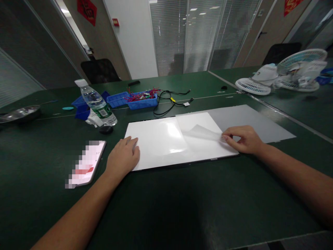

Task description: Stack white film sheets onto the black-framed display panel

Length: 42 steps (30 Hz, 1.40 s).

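A white rectangular panel (153,152) with a dark edge lies flat on the green table. My left hand (123,155) rests on its left end, fingers spread and pressing on the surface. Pinched between the thumb and fingers of my right hand (240,139) is the corner of a thin translucent film (204,133), lifted above the right part of the panel. The film's left part looks glossy and flat against the white surface. A grey translucent sheet (249,119) lies on the table at the right, partly behind the panel and my right hand.
Left of the panel are a phone (87,163), a black mouse (105,130) and a tilted water bottle (97,104). Behind it sit a blue tray (143,103) of red wires and a black cable (162,114). Fan parts (253,86) stand far right; a metal pan (20,114) is far left.
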{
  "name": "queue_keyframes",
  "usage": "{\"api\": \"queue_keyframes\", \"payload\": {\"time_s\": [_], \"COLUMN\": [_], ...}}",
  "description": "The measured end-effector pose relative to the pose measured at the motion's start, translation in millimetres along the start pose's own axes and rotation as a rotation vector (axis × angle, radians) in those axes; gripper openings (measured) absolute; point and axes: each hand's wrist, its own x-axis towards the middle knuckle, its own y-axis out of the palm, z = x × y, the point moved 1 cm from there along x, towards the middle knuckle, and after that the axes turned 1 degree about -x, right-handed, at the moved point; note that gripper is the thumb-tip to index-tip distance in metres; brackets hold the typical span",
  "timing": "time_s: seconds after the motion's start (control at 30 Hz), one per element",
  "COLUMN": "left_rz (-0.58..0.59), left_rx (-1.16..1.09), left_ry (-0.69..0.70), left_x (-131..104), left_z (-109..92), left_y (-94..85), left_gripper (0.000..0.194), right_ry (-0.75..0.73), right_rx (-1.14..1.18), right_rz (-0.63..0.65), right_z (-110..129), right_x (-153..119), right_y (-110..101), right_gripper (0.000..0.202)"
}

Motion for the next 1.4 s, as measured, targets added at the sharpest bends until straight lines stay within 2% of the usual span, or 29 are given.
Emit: {"api": "queue_keyframes", "payload": {"time_s": [0.07, 0.13, 0.27, 0.33, 0.47, 0.57, 0.7, 0.93, 1.07, 1.27, 1.4], "left_rz": [0.0, 0.001, 0.004, 0.001, 0.002, 0.007, 0.018, -0.003, -0.003, 0.023, -0.011], "left_rx": [0.001, 0.002, 0.017, 0.027, 0.03, 0.024, 0.008, -0.06, -0.057, -0.032, -0.001], "left_ry": [0.0, 0.0, 0.017, 0.024, 0.012, 0.007, -0.007, -0.008, -0.015, -0.021, -0.021], "left_x": [0, 0, 1, 1, 1, 0, 0, -1, -1, 0, 1], "left_z": [0, 0, 0, 0, -2, -2, 1, 0, -4, -1, 1], "left_y": [0.0, 0.3, 0.4, -0.4, -2.6, -2.1, 1.3, -0.9, -4.4, 0.9, 3.8], "left_gripper": [0.054, 0.054, 0.055, 0.056, 0.055, 0.055, 0.056, 0.061, 0.066, 0.073, 0.062], "right_ry": [-0.038, -0.01, 0.252, 0.378, 0.597, 0.686, 0.629, 0.412, 0.314, 0.181, 0.083], "right_rx": [0.04, 0.028, -0.167, -0.256, -0.39, -0.414, -0.407, -0.385, -0.323, -0.152, -0.024], "right_rz": [0.06, 0.027, -0.211, -0.262, -0.134, -0.022, 0.019, 0.005, -0.007, 0.009, 0.042], "right_z": [7, 6, -22, -45, -92, -110, -105, -63, -43, -37, -40], "right_x": [0, 0, 3, 4, -1, -5, -2, 8, 9, 7, 7], "right_y": [1, -1, -12, -19, -28, -28, -20, -2, 3, 3, 4], "right_gripper": [0.041, 0.047, 0.055, 0.057, 0.066, 0.069, 0.07, 0.073, 0.067, 0.054, 0.049]}}
